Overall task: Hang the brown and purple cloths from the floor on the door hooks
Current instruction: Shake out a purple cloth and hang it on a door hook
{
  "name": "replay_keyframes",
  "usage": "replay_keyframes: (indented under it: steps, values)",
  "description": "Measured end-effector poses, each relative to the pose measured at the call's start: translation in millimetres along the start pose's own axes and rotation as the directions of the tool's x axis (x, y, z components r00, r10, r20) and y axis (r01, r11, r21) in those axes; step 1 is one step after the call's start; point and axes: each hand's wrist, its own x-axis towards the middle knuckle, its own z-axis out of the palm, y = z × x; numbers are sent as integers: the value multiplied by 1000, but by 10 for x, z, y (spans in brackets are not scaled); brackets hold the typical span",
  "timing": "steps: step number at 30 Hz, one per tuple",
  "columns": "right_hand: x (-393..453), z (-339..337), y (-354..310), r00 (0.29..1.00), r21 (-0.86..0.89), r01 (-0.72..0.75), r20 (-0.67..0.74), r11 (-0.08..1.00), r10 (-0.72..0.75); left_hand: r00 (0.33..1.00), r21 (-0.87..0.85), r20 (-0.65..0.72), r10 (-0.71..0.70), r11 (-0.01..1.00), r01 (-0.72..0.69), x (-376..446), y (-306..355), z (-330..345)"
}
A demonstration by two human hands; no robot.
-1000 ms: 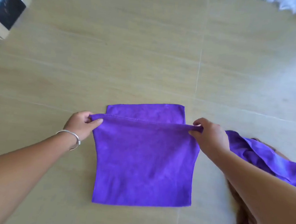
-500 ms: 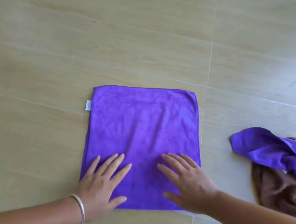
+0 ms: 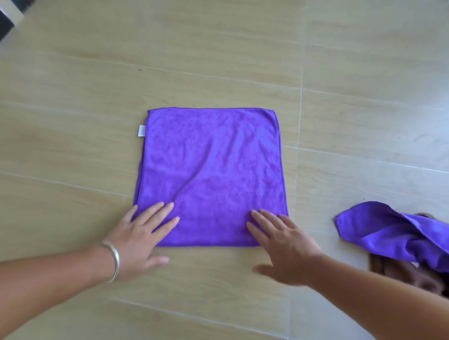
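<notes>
— Where the purple cloth (image 3: pixel 212 174) lies flat on the floor (image 3: pixel 87 101), what do we log for our hands?
— Left hand (image 3: pixel 140 233): fingers straight, resting on its near-left corner. Right hand (image 3: pixel 284 247): likewise flat, near-right corner.

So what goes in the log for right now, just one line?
left hand: flat on spread purple cloth | right hand: flat on cloth | second purple cloth: crumpled over brown cloth
</notes>
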Motion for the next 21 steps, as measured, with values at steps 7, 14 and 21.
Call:
replay_keyframes:
  steps: [7, 14, 21]
  values:
    - [-61, 18, 271, 993, -48, -87, -79, 995, 83, 990, -68, -141, -11, 998, 1, -179, -27, 201]
    - [83, 22, 195, 987, -256, -158, -18, 954, 159, 977, -124, -215, 0, 992, -27, 81, -115, 86]
    - [-243, -467, -160, 959, -30, -281, -57, 959, 279, 957, -179, -259, -131, 980, 85, -368, -226, -269]
